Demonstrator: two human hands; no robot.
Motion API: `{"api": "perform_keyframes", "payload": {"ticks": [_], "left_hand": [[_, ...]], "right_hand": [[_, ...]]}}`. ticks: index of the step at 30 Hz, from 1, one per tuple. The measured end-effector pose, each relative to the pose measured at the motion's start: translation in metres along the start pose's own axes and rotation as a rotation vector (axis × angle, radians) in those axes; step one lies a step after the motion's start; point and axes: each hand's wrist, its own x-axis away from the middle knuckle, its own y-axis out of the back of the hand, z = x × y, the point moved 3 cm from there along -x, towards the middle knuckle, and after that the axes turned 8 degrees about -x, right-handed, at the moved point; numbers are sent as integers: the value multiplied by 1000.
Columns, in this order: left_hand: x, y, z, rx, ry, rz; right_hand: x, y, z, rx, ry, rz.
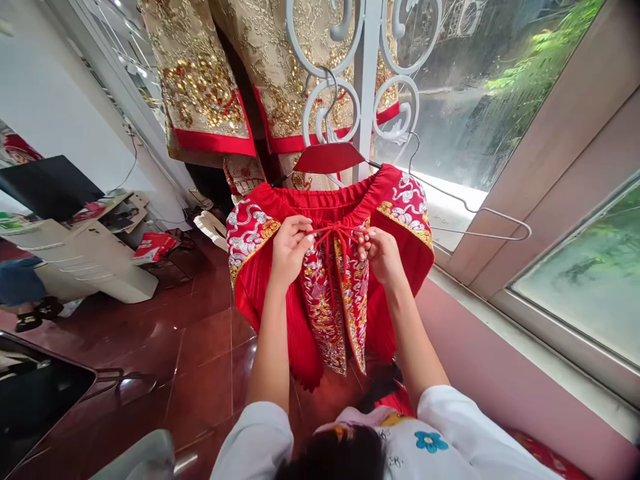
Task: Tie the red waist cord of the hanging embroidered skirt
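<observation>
A red skirt (327,313) with silver and gold embroidery hangs in front of me from a hanger with a red middle piece (330,157). Its gathered waistband carries a thin red drawstring (336,231), looped into a bow at the front centre. My left hand (293,248) pinches the left loop of the string between thumb and fingers. On the other side my right hand (379,252) is closed on the right loop, its fingers curled. Loose string ends dangle from the knot over the embroidered front panels.
Gold-sequined garments (205,87) hang behind on a white scrolled metal frame (367,73). A bare wire hanger (480,213) juts out at right by the window (465,113). Leftward stand a white cabinet (100,260) and a dark monitor (50,187); a person's leg (20,287) shows there.
</observation>
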Motion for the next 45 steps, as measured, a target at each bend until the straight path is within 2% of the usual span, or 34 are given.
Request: {"api": "perform_keyframes", "payload": {"ticks": [4, 9, 12, 17, 21, 25, 30, 34, 40, 45], "left_hand": [[13, -4, -3, 33, 6, 90], [22, -10, 9, 220, -44, 156], [20, -4, 15, 184, -28, 147], [19, 2, 19, 99, -20, 136], [21, 9, 28, 120, -2, 157], [16, 19, 35, 201, -18, 124], [12, 20, 30, 293, -40, 127], [14, 21, 24, 395, 39, 137], [14, 28, 8, 299, 82, 115], [8, 28, 2, 254, 80, 129]], "right_hand": [[4, 4, 1, 8, -25, -4], [11, 6, -9, 8, 31, -44], [14, 5, -10, 61, 31, -91], [18, 3, 5, 217, -24, -113], [21, -8, 9, 340, -33, -88], [19, -26, 6, 344, -3, -84], [17, -33, 12, 408, 70, -184], [18, -34, 17, 437, 95, -212], [19, -45, 13, 258, 31, -267], [15, -55, 18, 232, 40, -263]]}}
